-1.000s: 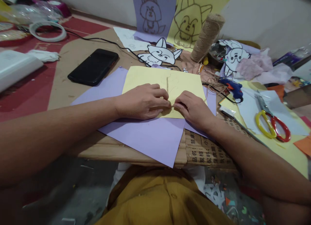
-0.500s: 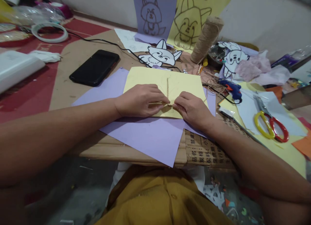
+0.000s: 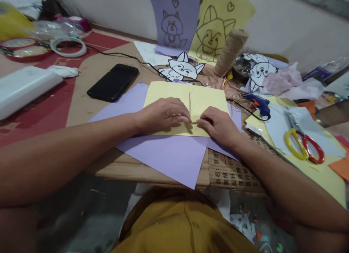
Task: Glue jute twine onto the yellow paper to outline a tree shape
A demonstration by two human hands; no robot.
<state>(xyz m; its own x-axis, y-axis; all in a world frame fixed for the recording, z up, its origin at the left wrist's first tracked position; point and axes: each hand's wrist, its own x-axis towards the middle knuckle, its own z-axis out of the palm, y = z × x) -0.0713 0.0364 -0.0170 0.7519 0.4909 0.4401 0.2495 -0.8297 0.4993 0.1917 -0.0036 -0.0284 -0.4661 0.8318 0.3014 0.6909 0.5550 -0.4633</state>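
A yellow sheet of paper (image 3: pixel 166 90) lies on purple paper (image 3: pixel 166 154), faint pencil lines on it. Brown twine (image 3: pixel 190 102) runs down its middle, and a short piece crosses near the bottom between my fingertips. My left hand (image 3: pixel 169 114) rests on the sheet, its fingers pinched together at the left end of that short piece. From the right, my right hand (image 3: pixel 218 122) pinches the other end between thumb and forefinger. The fingertips hide part of the twine, so I cannot tell whether the two pieces join.
A black phone (image 3: pixel 113 82) lies to the left. Scissors (image 3: pixel 304 143) rest on papers at the right, near a blue glue gun (image 3: pixel 259 105) with its cord. Behind stand a twine spool (image 3: pixel 231 51), a cut-out paper fox (image 3: pixel 182 67) and drawings against the wall.
My hands have drawn slightly apart, showing more of the short twine between them. The whole view has shifted a little, with things appearing lower.
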